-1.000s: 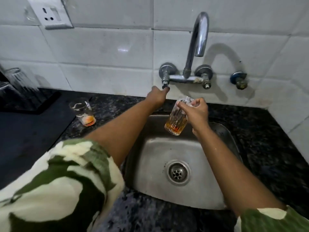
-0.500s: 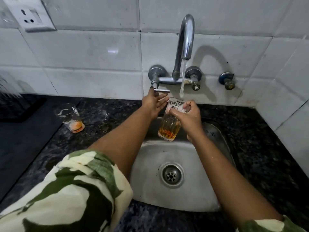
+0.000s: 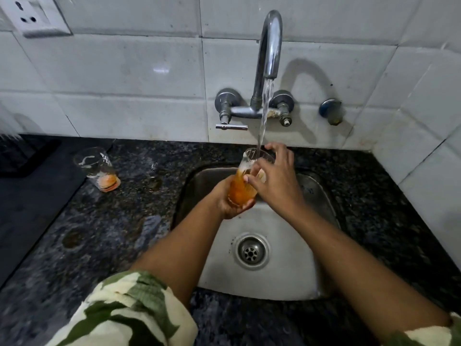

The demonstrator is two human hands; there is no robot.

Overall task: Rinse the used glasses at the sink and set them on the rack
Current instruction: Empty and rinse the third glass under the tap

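Tap (image 3: pixel 268 46) running; the stream (image 3: pixel 263 113) falls straight into the mouth of the glass (image 3: pixel 243 182) I hold over the back of the sink (image 3: pixel 287 283). Glass is slightly tilted, rim toward the wall, and is filled with orange-tinted liquid up to roughly two thirds, with foam near the top.

My left hand (image 3: pixel 228 201) is cupped under and around the base of the glass, fingers curled closed on it. My right hand (image 3: pixel 274 181) is spread partly open against the upper side of the same glass: thumb and forefinger touch the wall of the glass near the rim, the other fingers arch loosely behind it.

Second glass (image 3: pixel 96 168) stands upright on the dark stone counter (image 3: pixel 112 233), to the left of the sink and well apart from it; orange residue sits in its bottom, white streaks on its wall. A few wet orange spots lie on the counter between it and the sink.

Drain (image 3: pixel 251 251) uncovered; the basin near it looks wet.

Tap lever (image 3: pixel 231 126) points sideways.
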